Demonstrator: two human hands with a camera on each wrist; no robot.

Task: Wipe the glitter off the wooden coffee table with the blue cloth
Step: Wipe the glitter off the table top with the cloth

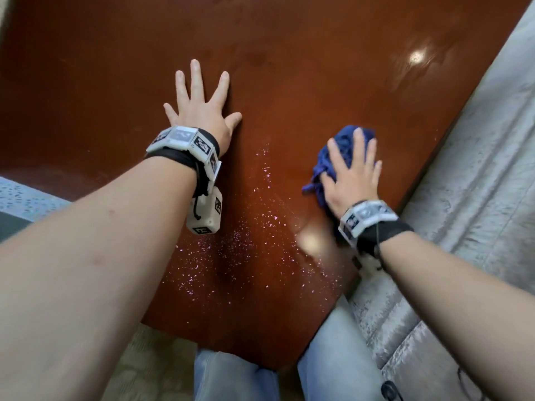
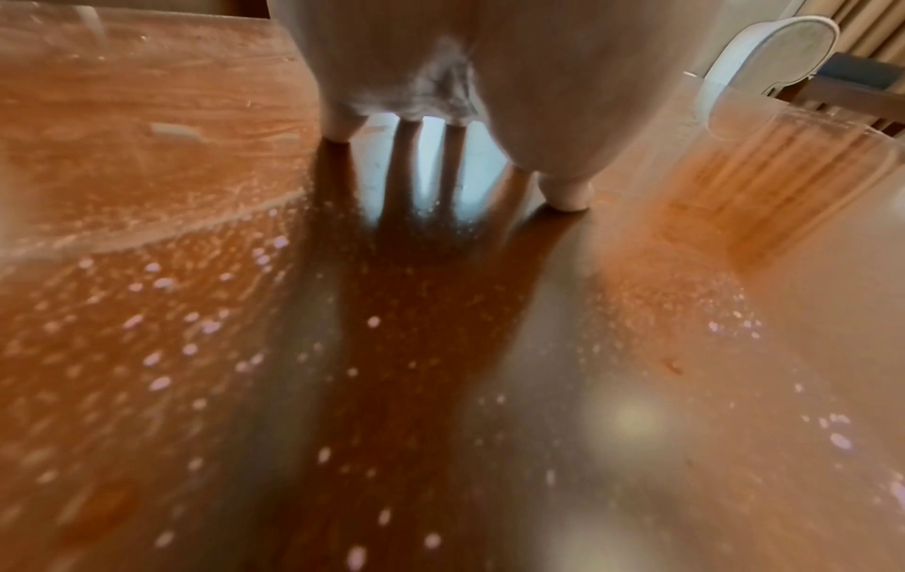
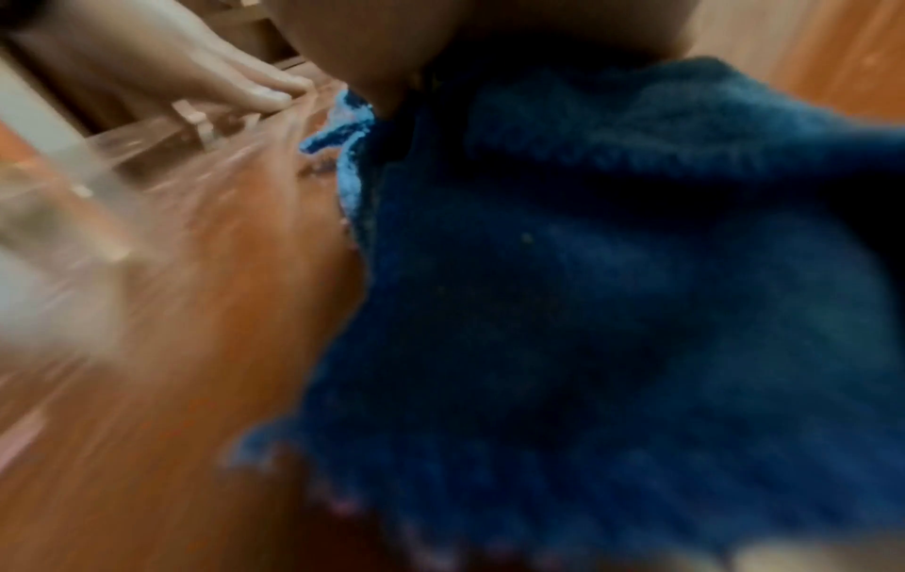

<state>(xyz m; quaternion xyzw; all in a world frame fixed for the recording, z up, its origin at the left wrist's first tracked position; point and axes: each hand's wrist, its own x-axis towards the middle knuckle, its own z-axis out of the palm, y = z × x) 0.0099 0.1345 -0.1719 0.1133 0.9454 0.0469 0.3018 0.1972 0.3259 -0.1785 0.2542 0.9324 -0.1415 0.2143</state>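
Our right hand (image 1: 351, 180) lay flat with fingers spread and straight on top of the bunched blue cloth (image 1: 341, 149), pressing it onto the wooden coffee table (image 1: 289, 53) at about three o'clock, near the table's right edge. Our left hand (image 1: 202, 111) rested palm down at ten o'clock, fingers splayed wide on the bare wood, holding nothing. Between the two forearms, from the centre down toward six o'clock, pink glitter (image 1: 231, 256) lay scattered over the glossy top. A grey sofa (image 1: 477, 198) ran beside the table at four o'clock.
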